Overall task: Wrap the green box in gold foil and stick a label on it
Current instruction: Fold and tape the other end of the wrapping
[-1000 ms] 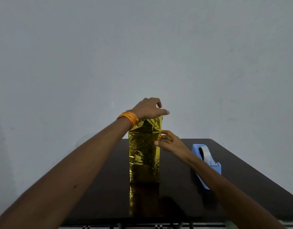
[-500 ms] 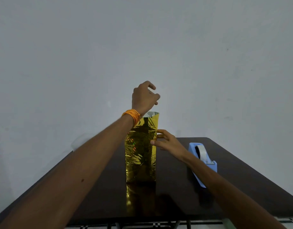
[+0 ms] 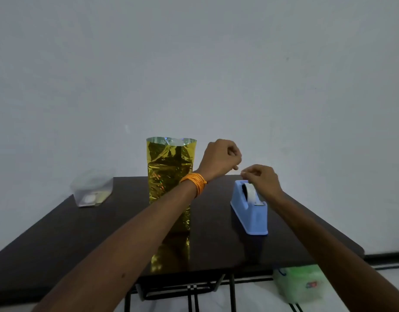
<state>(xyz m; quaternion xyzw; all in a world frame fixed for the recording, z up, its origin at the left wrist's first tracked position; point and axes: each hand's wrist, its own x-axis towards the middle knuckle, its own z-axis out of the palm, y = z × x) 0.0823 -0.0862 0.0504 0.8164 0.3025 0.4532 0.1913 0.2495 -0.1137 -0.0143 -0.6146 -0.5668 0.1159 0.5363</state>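
Observation:
The box wrapped in gold foil stands upright on the dark table, and its foil top is open, with a silvery rim. My left forearm crosses in front of it. My left hand, with an orange thread band at the wrist, hovers to the right of the box with its fingers curled shut. My right hand is just above the far end of the blue tape dispenser, fingertips pinched together close to the left hand's. I cannot make out any tape between the fingers. No label is in sight.
A clear plastic container with small items inside sits at the table's far left corner. A pale green plastic bag lies on the floor under the table's right front corner. A plain wall stands right behind the table.
Both hands have left the foil-wrapped box and moved right to the tape dispenser. The box stands on its own, and the view has swung to show the clear container.

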